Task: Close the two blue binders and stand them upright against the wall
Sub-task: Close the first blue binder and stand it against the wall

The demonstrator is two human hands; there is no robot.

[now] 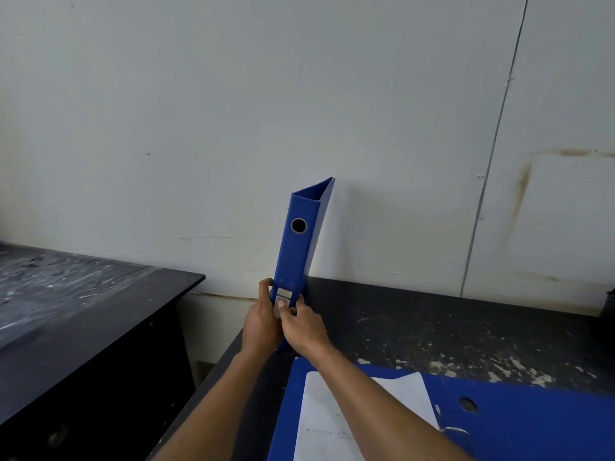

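Observation:
A closed blue binder (298,247) stands on end at the left edge of the dark table (432,331), spine with a round finger hole facing me, top tilted right toward the white wall (233,128). My left hand (261,322) grips its lower spine from the left. From the right, my right hand (304,327) holds the same lower part, thumb on the label pocket. A second blue binder (519,424) lies open and flat at the near right, white paper (332,417) on its left half, metal rings showing.
A second dark desk (76,311), scuffed with white marks, stands to the left across a gap. The table top is speckled with paint. A dark object (609,304) sits at the far right edge by the wall.

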